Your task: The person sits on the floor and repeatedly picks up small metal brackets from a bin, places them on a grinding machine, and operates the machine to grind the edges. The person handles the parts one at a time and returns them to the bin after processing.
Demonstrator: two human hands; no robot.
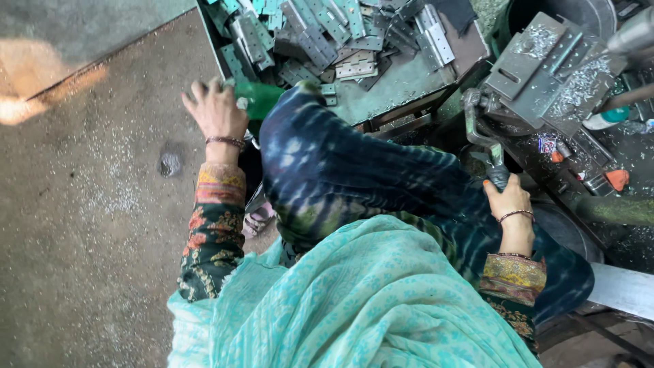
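You sit between the hinge tray and the press.
Your left hand [216, 112] wraps a green bottle [262, 99] near the hinges [327, 34]; your right hand [507, 200] grips the lever [480, 133], fingers closed.

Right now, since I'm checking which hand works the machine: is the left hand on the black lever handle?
No. The right hand grips the lever handle, while the left hand reaches toward the tray of metal hinges.

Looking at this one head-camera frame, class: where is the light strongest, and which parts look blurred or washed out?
Head view: a warm sunlit patch glares washed-out on the grey concrete floor at far left; the pile of grey-green metal hinge plates is evenly lit and fairly sharp; the teal fabric nearest the lens looks soft; the grey metal bar at upper right is blurred.
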